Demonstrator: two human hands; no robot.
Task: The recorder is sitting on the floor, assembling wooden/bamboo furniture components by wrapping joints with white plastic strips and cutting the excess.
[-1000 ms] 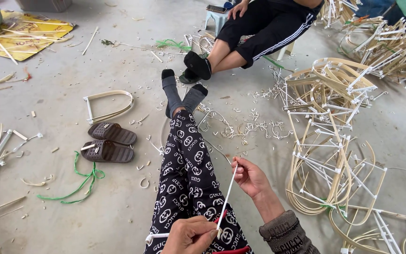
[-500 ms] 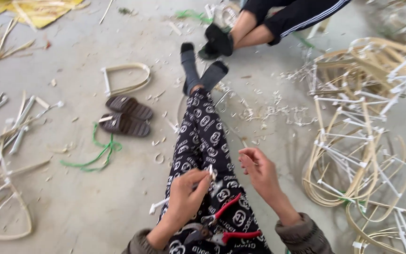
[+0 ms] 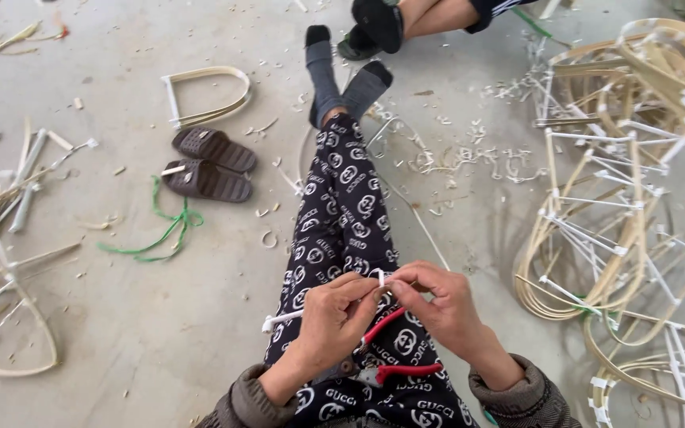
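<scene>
- The left hand (image 3: 334,317) and the right hand (image 3: 438,305) meet over the lap, fingertips pinched together on a thin white strip (image 3: 380,277); both grips are closed on it.
- The strip's short upper end pokes up between the two thumbs, and a white piece (image 3: 281,320) sticks out to the left below the left hand; whether it is the same strip I cannot tell.
- Red-handled pliers (image 3: 394,366) lie on the lap under the hands, untouched by the fingers as far as shows.
- No packages, labels or signs are in sight.
- The person sits on a grey concrete floor (image 3: 160,333) with legs stretched out, in patterned black trousers and grey socks.
- Brown slippers (image 3: 208,162) sit left of the legs, a green cord (image 3: 164,234) just beside them.
- Bent cane frames (image 3: 620,214) pile along the floor's right edge; loose cane strips (image 3: 9,238) lie along the left edge.
- Another person's legs (image 3: 406,20) show at the top edge.
</scene>
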